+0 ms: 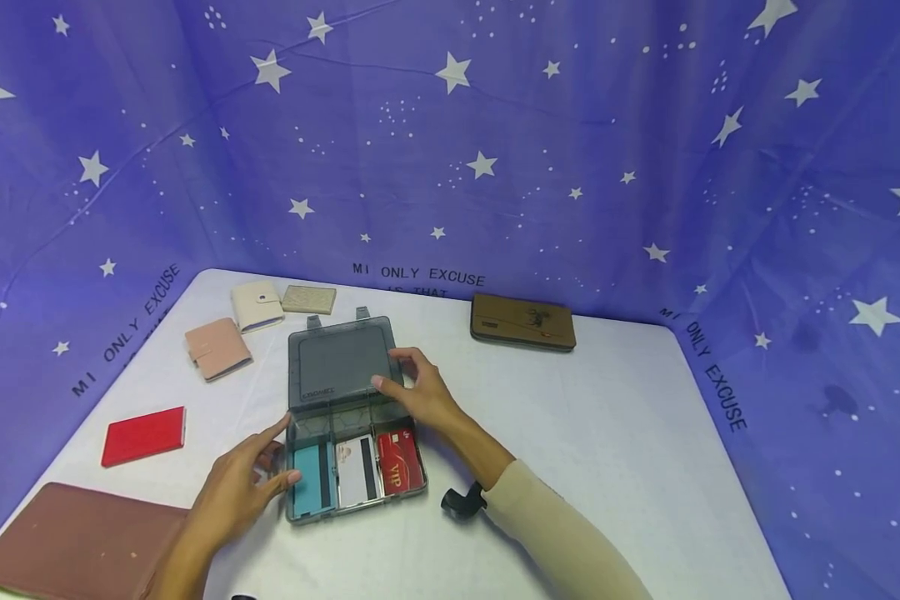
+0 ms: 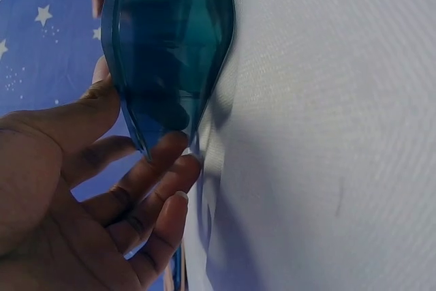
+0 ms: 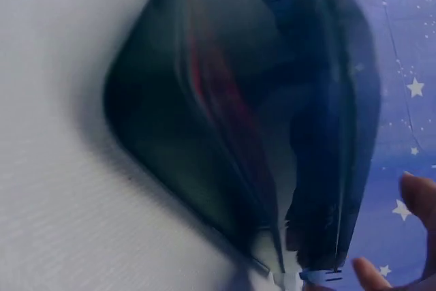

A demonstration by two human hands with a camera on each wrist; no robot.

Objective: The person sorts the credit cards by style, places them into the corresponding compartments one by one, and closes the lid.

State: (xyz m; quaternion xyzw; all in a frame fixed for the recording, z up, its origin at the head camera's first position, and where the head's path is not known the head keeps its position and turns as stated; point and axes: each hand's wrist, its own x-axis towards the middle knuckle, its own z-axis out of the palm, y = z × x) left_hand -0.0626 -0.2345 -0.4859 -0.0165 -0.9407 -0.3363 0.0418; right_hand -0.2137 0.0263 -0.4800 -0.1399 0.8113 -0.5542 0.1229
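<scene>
A translucent grey plastic storage box (image 1: 357,506) lies with its lid (image 1: 337,358) raised on the far side. In its compartments sit a teal card (image 1: 309,477), a white card (image 1: 354,471) with a dark stripe, and a red VIP card (image 1: 401,462). My left hand (image 1: 232,492) holds the box by its left side, thumb at the rim. In the left wrist view, the fingers (image 2: 160,168) reach below the blue-tinted side. Over at the lid's right edge, my right hand (image 1: 427,396) pinches it, thumb on the near face and fingers behind.
A brown leather sheet (image 1: 75,542) and a red booklet-like case (image 1: 144,436) lie left. Farther back are a pink wallet (image 1: 219,348), a cream wallet (image 1: 257,305) and a beige flat case (image 1: 309,299). A long brown wallet (image 1: 522,322) rests near the back curtain.
</scene>
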